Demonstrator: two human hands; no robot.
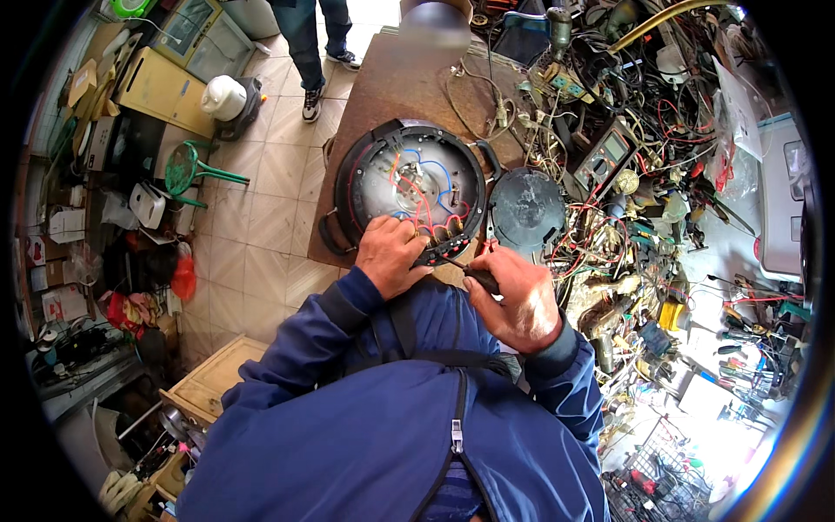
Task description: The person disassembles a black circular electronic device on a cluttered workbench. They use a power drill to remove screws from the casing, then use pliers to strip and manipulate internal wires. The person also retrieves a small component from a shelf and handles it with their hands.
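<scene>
A round black appliance (364,178) with two side handles sits with its inside uncovered, showing a metal pan-like middle (383,184) and red, blue and yellow wires. My left hand (391,254) is closed on its near rim, fingers bent over the edge beside a dark strip of parts (442,250). In my right hand (520,300) is a screwdriver (484,280) with a dark handle, its shaft pointing left to that strip. The tip is too small to make out. A round dark cover (526,209) lies just right of the appliance.
A brown table (370,96) bears the appliance. Tangled cables and a multimeter (609,157) crowd the right side, with loose tools (748,374) farther down. A green stool (183,170) stands on the tiled floor at left. Another person's legs (303,43) show at the far end.
</scene>
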